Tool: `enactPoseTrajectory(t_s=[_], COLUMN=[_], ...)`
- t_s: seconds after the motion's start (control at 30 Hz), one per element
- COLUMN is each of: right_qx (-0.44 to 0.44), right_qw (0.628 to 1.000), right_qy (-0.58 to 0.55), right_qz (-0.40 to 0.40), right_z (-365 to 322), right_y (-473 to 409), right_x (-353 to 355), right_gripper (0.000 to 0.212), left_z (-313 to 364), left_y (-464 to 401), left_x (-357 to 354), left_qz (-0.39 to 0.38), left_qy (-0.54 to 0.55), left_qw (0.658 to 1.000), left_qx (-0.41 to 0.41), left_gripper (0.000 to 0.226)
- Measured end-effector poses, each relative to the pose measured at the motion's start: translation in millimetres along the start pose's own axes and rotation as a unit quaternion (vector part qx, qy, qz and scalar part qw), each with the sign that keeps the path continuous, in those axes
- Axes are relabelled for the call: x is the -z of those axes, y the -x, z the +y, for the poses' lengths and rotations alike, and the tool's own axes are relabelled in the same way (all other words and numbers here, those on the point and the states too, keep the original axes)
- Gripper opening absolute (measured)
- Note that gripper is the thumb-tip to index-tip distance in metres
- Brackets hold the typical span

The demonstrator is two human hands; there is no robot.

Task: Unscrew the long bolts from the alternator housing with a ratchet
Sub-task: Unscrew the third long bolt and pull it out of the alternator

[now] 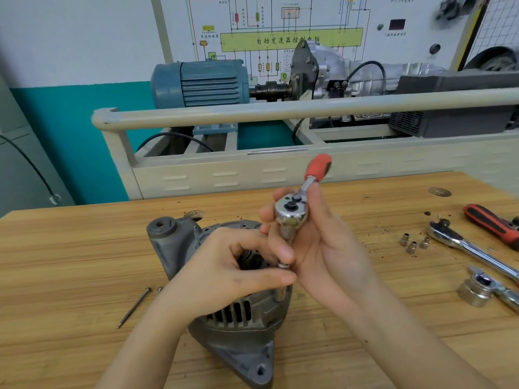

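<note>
A grey alternator housing (179, 242) lies on the wooden bench (70, 262) in front of me. A small ratchet (292, 213) with a red handle stands over its right edge, its socket pointing down onto a long bolt (281, 279) that is partly raised out of the housing. My right hand (323, 245) grips the ratchet's chrome head and socket. My left hand (233, 265) rests over the housing and pinches the bolt shaft just below the socket. One removed long bolt (134, 307) lies on the bench to the left, with the tip of another beside it.
At the right lie three small sockets (414, 242), a larger chrome ratchet (471, 248), a red-handled tool (491, 223) and a ratchet with a big socket (480, 290). Behind the bench stands a beige frame rail (280, 112) with a blue motor (202, 82).
</note>
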State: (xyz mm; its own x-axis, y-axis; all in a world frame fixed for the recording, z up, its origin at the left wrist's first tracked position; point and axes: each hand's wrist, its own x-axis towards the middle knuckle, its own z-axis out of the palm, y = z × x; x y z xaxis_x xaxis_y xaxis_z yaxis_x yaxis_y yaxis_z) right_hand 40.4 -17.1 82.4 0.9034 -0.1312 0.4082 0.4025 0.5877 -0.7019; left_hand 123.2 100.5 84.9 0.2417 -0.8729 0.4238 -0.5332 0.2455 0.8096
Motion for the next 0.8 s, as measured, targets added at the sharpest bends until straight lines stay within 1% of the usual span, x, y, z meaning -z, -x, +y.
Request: enactPoseTrajectory(t_s=[0.07,0.13,0.2,0.27,0.3,0.33,0.37,0.4,0.43,0.5,0.57,0.63,0.7,0.77,0.8], right_qx=[0.016,0.021,0.020,0.021,0.020,0.013,0.002,-0.007,-0.012,-0.004,0.015,0.024,0.026,0.021,0.013], right_qw=[0.999,0.998,0.999,0.999,1.000,0.999,0.998,0.997,0.997,0.999,1.000,0.999,0.999,1.000,0.999], right_qy=[-0.030,-0.042,-0.041,-0.017,0.010,0.037,0.057,0.067,0.066,0.032,-0.005,-0.029,-0.024,0.011,0.039], right_qz=[-0.028,-0.032,-0.030,-0.024,-0.012,0.002,0.016,0.027,0.031,0.017,-0.007,-0.011,-0.011,-0.008,0.003], right_z=[1.6,1.0,0.6,-0.4,-0.9,-1.7,-2.5,-3.0,-3.4,-3.2,-2.2,-2.7,-3.3,-4.1,-4.5], right_y=[-0.5,-0.1,0.8,1.7,1.8,1.8,1.4,0.9,0.3,-0.5,-0.5,1.0,2.7,2.6,2.1], right_x=[-2.8,-1.9,-1.4,-2.0,-1.5,-0.2,1.6,3.5,4.0,1.2,-1.5,-2.0,-2.6,-5.2,-5.6], right_gripper=[0.025,0.027,0.028,0.026,0.026,0.027,0.029,0.033,0.035,0.028,0.022,0.025,0.026,0.020,0.020], left_z=[-1.0,-2.1,-0.7,1.0,2.4,2.0,0.4,-1.2,-1.6,-2.5,-3.4,-4.5,-3.8,-2.1,-2.0], left_y=[0.6,0.1,-1.1,-0.8,-0.5,-0.2,0.0,0.5,0.5,0.5,-0.1,-0.8,-1.2,-1.1,-0.8], left_x=[-1.3,-2.1,-1.7,-0.3,0.5,1.2,1.8,2.4,2.6,1.2,-0.6,-1.7,-1.4,0.4,1.7], left_qz=[0.021,0.036,0.028,0.010,-0.004,-0.017,-0.022,-0.015,-0.010,0.013,0.041,0.055,0.048,0.013,-0.003], left_qy=[-0.006,-0.028,-0.031,-0.032,-0.028,-0.027,-0.026,-0.031,-0.031,-0.033,-0.043,-0.053,-0.055,-0.036,-0.032], left_qw=[1.000,0.999,0.999,0.999,1.000,0.999,0.999,0.999,0.999,0.999,0.998,0.997,0.997,0.999,0.999], left_qx=[0.003,0.004,0.001,-0.005,0.000,0.009,0.020,0.028,0.033,0.032,0.026,0.018,0.020,0.029,0.033], left_gripper=[0.017,0.015,0.016,0.021,0.019,0.012,0.008,0.018,0.023,0.020,0.022,0.023,0.019,0.012,0.014])
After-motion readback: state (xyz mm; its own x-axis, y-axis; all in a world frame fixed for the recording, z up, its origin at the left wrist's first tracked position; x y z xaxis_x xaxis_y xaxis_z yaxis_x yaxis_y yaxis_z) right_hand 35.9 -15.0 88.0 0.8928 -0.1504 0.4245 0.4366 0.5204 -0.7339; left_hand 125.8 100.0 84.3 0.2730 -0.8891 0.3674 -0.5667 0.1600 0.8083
